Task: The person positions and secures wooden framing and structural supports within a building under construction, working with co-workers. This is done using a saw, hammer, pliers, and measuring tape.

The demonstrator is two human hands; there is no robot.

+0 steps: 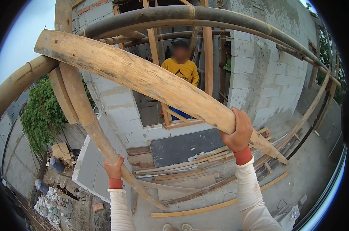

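A long wooden plank (143, 79) slants across the view, from the upper left down to the lower right. My right hand (239, 131) is closed around its lower part, fingers wrapped over the upper edge. Near its upper end, the plank crosses a bamboo post (90, 121), and a small nail sticks up there. My left hand (113, 168) grips this post low down, to the left of the plank. Both wrists show red cuffs below white sleeves. My palms are hidden against the wood.
Bamboo rails (163, 15) run along the top and right. Behind stands a grey block wall (264, 73) with an opening, where a person in a yellow shirt (184, 70) stands. Loose timber (197, 175) litters the floor. Far below at left lies rubble (53, 206).
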